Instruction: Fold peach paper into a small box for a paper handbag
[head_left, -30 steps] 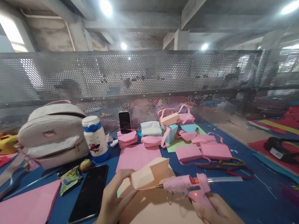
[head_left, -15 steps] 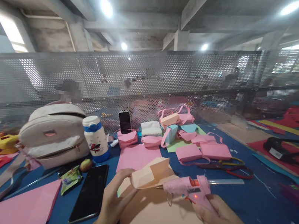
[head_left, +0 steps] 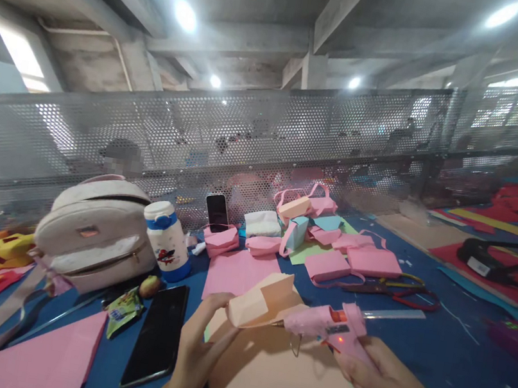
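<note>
Paper (head_left: 246, 309), folded and peach-coloured, is between the hands in the head view, above the far end of a larger peach sheet (head_left: 288, 386) on the blue table (head_left: 439, 357). The left hand (head_left: 203, 335) pinches its left end; the right hand (head_left: 376, 370) grips a pink glue gun (head_left: 327, 326), its nozzle at the paper's right side, contact unclear. Pink paper bags (head_left: 327, 266) lie toward the table's far edge.

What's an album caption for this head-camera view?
The left hand holds a folded peach paper piece; the right hand grips a pink glue gun, its nozzle close to the paper.
</note>
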Demonstrator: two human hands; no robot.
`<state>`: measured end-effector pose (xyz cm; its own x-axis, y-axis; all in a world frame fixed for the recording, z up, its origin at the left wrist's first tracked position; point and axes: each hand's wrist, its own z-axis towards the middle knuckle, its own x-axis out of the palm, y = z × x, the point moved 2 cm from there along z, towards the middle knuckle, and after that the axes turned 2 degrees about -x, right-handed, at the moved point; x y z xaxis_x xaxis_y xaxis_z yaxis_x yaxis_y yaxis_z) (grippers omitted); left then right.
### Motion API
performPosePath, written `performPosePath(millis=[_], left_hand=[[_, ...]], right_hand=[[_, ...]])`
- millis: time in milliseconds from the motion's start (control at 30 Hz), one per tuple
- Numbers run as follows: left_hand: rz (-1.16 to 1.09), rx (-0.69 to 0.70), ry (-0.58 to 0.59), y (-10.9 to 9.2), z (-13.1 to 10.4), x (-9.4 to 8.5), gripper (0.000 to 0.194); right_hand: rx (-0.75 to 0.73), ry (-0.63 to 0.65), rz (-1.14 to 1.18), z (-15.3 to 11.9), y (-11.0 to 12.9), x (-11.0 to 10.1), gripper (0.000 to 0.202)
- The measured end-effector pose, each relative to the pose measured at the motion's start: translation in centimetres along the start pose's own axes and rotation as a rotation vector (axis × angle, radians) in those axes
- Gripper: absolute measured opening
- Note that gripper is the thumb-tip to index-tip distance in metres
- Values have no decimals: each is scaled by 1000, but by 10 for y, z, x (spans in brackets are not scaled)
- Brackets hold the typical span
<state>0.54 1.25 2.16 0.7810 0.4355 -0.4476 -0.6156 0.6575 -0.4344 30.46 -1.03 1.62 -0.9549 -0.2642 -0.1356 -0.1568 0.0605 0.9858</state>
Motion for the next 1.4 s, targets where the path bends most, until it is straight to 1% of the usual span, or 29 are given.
performPosePath(millis=[200, 367, 600, 700, 800, 900, 1033, 1133, 1233, 1400], left_hand=[[-14, -18, 8, -1, -1, 0, 23], [-13, -6, 14, 0, -1, -1, 22], [-4, -11, 18, 1, -3, 0, 23], [-16, -18, 16, 0, -2, 0, 23], [-27, -19, 6, -1, 0, 0, 24], [-33, -23, 3, -1, 0, 0, 23], [-29, -23, 0, 1, -2, 1, 24], [-18, -20, -9, 2, -3, 1, 25], [-14, -18, -14, 2, -3, 1, 25], [-23, -25, 0, 0, -2, 1, 24]], right_hand=[[0, 1, -23, 1, 0, 4, 53], [6, 11, -2, 4, 1, 1, 53], [10, -22, -26, -1, -1, -1, 54], [3, 9, -35, -2, 1, 3, 55], [-19, 74, -42, 2, 2, 7, 57], [-55, 115, -45, 10, -4, 6, 57], [-75, 99, -46, 19, -22, -3, 55], [-67, 90, -59, 18, -28, -8, 55], [-57, 79, -55, 10, -22, -5, 56], [-47, 102, -23, 2, -3, 10, 63]])
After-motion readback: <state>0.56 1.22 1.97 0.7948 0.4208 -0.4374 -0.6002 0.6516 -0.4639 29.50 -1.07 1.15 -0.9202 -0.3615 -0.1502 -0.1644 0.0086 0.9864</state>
